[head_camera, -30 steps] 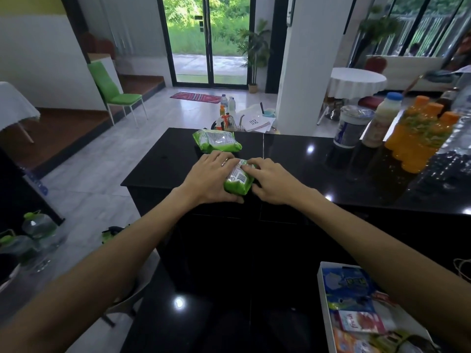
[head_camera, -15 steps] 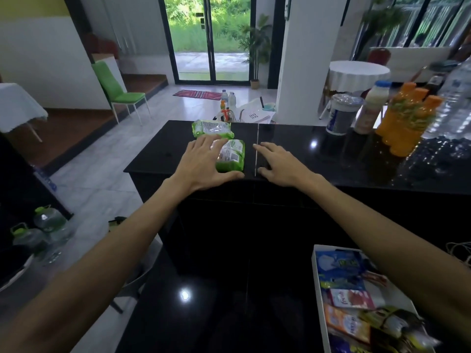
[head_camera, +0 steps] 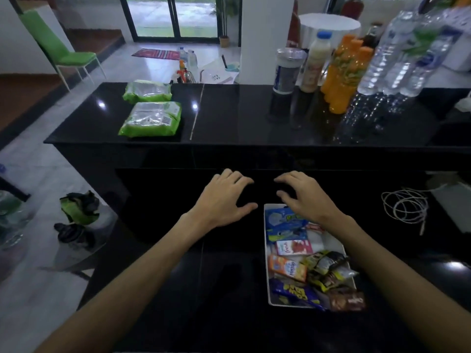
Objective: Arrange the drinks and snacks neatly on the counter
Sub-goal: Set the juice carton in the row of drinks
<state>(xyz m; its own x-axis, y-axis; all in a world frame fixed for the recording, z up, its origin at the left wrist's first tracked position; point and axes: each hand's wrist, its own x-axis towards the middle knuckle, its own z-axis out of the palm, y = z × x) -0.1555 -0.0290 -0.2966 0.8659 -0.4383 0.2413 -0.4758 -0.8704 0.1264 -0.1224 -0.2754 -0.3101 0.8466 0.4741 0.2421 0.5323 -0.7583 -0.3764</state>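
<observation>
Polished black stone forms a two-level counter (head_camera: 254, 118), its glossy top mirroring ceiling lights and bottles; beyond it lie pale floor tiles, a green chair (head_camera: 63, 54) and glass doors.

On the upper level, at the left, two green snack packs lie flat, one behind the other. The near pack (head_camera: 151, 119) and the far pack (head_camera: 147, 90) are both soft and pillow-shaped, with crinkled silvery faces. At the right stand the drinks, close together: a lidded cup (head_camera: 286, 72), a white bottle (head_camera: 314, 64) with a blue cap, orange juice bottles (head_camera: 341, 77) and ribbed clear water bottles (head_camera: 392, 54).

On the lower level a long white tray (head_camera: 267, 284) holds a jumble of shiny foil snack packets (head_camera: 286, 267) in blue, red, orange and brown. A loose coil of white cable (head_camera: 405, 205) lies to its right.

Both hands hover over the lower level, palms down. The left hand (head_camera: 221, 200) is beside the tray, its grip slack, its fingers spread and holding nothing. The right hand (head_camera: 305, 197) is over the tray's far end, its fingers bent loosely and its grip empty.
</observation>
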